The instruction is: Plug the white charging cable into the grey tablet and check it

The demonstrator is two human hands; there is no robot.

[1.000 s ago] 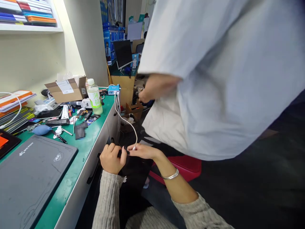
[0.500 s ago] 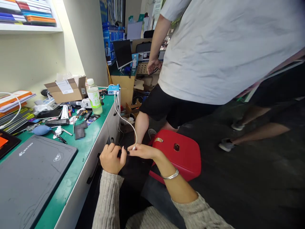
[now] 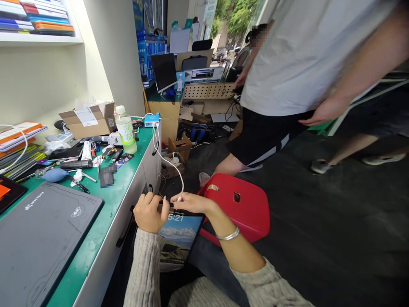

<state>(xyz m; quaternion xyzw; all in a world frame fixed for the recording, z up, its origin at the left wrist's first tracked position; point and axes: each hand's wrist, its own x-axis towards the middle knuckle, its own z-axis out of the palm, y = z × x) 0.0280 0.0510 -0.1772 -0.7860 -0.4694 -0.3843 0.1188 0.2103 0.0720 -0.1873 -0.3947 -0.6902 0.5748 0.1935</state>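
Observation:
A tablet (image 3: 179,238) rests on my lap with its screen lit, showing a clock and a landscape picture. My left hand (image 3: 148,212) is closed round its top edge. My right hand (image 3: 191,203) pinches the plug of a white cable (image 3: 169,163) at that same edge. The cable runs up to a small blue charger (image 3: 152,120) on the green workbench (image 3: 105,204). A silver bangle (image 3: 228,236) sits on my right wrist.
The bench holds a grey mat (image 3: 41,238), a bottle (image 3: 126,130), a cardboard box (image 3: 89,119) and several tools. A red bag (image 3: 239,204) lies beside my right arm. A person in a white shirt and black shorts (image 3: 287,85) stands close on the right.
The tablet's screen has lit up; it was dark before. The person in the white shirt has straightened and stepped away to the right, uncovering the red bag. My hands have stayed in place.

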